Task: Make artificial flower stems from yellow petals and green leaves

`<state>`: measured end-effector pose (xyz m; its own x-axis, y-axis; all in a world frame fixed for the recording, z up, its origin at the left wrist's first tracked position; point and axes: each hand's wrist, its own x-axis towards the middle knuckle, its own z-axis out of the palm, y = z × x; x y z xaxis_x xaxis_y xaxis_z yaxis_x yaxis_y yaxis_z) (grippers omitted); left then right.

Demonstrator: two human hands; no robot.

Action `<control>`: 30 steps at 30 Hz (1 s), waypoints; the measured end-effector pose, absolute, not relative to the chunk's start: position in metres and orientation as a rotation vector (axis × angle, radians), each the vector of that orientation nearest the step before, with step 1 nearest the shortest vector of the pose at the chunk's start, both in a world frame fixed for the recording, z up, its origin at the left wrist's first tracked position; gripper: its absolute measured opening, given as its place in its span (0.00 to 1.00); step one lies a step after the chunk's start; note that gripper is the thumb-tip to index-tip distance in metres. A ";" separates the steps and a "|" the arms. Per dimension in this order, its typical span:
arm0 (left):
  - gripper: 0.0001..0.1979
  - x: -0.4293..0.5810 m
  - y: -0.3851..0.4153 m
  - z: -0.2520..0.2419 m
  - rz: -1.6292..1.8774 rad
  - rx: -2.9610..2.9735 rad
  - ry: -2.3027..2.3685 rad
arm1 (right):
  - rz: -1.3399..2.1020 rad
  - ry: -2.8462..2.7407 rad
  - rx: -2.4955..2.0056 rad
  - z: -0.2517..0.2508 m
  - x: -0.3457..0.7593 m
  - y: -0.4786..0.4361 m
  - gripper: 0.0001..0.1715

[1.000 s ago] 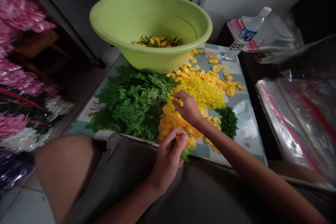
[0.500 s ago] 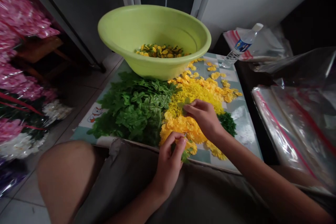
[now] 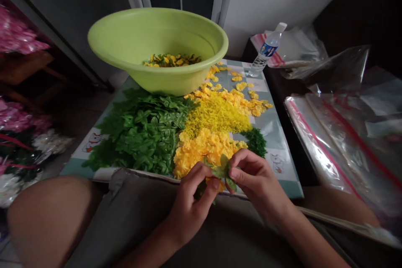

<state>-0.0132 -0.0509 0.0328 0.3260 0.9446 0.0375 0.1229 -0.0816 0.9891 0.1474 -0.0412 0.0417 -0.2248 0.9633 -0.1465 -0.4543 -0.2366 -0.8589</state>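
My left hand (image 3: 188, 201) and my right hand (image 3: 256, 182) meet over my lap at the near edge of the low table (image 3: 276, 134). Both pinch a small artificial flower piece (image 3: 222, 172) with green leaves and yellow petals between their fingertips. Just beyond them lies a heap of yellow petals (image 3: 204, 148), then a pile of fine yellow stamens (image 3: 216, 115) and scattered yellow bits (image 3: 238, 96). A broad pile of green plastic leaves (image 3: 141, 130) covers the table's left half. A small dark green tuft (image 3: 256, 140) sits to the right of the petals.
A large lime-green basin (image 3: 157, 46) with assembled yellow and green pieces stands at the table's far end. A water bottle (image 3: 266, 48) lies at the far right. Clear plastic bags (image 3: 339, 134) are stacked on the right. Wrapped pink and white artificial flowers (image 3: 19, 121) fill the left.
My right hand has come back from the yellow stamen pile to my left hand at the near edge. Both now hold the same flower piece. The view has shifted right.
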 end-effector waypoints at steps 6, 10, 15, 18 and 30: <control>0.06 -0.012 -0.052 0.030 0.933 1.527 1.019 | 1.823 -0.872 -0.867 0.041 0.156 -0.042 0.04; 0.07 -0.014 -0.051 0.030 0.917 1.533 0.982 | 1.954 -0.781 -0.794 0.041 0.157 -0.040 0.09; 0.07 -0.014 -0.049 0.030 0.898 1.528 0.941 | 2.020 -0.734 -0.746 0.039 0.156 -0.038 0.07; 0.04 -0.015 -0.050 0.030 0.881 1.517 0.926 | 2.019 -0.779 -0.781 0.039 0.157 -0.038 0.05; 0.23 -0.016 -0.054 0.026 0.939 1.507 0.788 | 1.989 -0.998 -0.905 0.043 0.158 -0.040 0.06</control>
